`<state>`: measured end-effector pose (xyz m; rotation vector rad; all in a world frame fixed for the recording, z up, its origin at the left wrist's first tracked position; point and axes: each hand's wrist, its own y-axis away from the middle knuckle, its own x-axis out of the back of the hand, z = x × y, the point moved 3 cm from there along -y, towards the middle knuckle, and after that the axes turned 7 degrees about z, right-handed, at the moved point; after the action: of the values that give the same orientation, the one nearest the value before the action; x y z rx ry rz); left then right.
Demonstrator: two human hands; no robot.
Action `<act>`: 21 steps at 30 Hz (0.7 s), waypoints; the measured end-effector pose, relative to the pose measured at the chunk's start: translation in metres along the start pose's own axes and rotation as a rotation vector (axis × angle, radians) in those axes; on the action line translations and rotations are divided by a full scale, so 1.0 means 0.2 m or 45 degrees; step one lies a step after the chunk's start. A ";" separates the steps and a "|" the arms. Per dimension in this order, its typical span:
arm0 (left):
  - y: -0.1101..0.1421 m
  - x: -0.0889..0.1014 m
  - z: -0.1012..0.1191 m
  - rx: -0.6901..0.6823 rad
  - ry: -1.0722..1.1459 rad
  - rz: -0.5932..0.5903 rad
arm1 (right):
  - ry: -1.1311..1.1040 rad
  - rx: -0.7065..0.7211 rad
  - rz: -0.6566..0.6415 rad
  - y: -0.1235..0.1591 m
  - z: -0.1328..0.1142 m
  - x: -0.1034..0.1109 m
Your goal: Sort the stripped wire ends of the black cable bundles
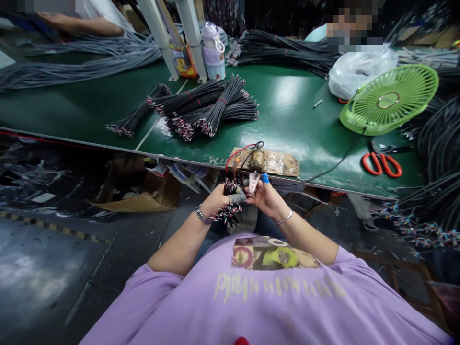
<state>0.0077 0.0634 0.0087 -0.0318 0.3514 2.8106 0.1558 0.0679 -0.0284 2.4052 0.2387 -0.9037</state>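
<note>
My left hand (pixel 218 200) is closed around a bundle of short black cables (pixel 230 211) with red, white and other coloured wire ends. A grey cover (pixel 237 197) wraps its thumb. My right hand (pixel 268 199) is right beside it, its bent fingers at the side of the bundle. A blue cover (pixel 265 178) sits on the right thumb, and a pale pink piece (pixel 253 183) shows at the fingers, perhaps another finger cover. Whatever lies between these fingers is too small to make out. Just beyond, on the table edge, a soldering-like block (pixel 276 163) wrapped in brown tape carries red and black leads.
On the green table (pixel 287 110) lie tied black cable bundles (pixel 215 105), orange-handled scissors (pixel 381 164), a green fan (pixel 388 100), a plastic bag (pixel 359 72) and a bottle (pixel 213 52). Long cables (pixel 440 143) hang at right. A cardboard box (pixel 143 187) stands below. Other people sit opposite.
</note>
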 end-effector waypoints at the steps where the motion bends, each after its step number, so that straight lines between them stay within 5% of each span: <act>1: 0.01 0.00 0.00 -0.012 -0.017 0.012 | 0.028 -0.018 -0.012 0.01 0.01 0.01; 7: 0.06 -0.01 -0.01 -0.025 -0.118 0.061 | 0.318 0.010 -0.101 0.12 0.02 0.07; 13: 0.05 -0.02 -0.04 -0.015 -0.113 0.086 | 0.677 0.253 -0.148 0.20 0.00 0.04; 17: 0.04 -0.01 -0.07 -0.028 -0.103 0.142 | 0.764 0.201 -0.269 0.23 0.03 0.03; 21: 0.04 -0.02 -0.10 -0.006 -0.094 0.046 | 0.561 0.278 -0.036 0.19 0.02 0.06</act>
<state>0.0096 0.0496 -0.0090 0.0781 0.3317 2.8395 0.1754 0.0346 -0.0213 2.7929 0.3532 -0.4153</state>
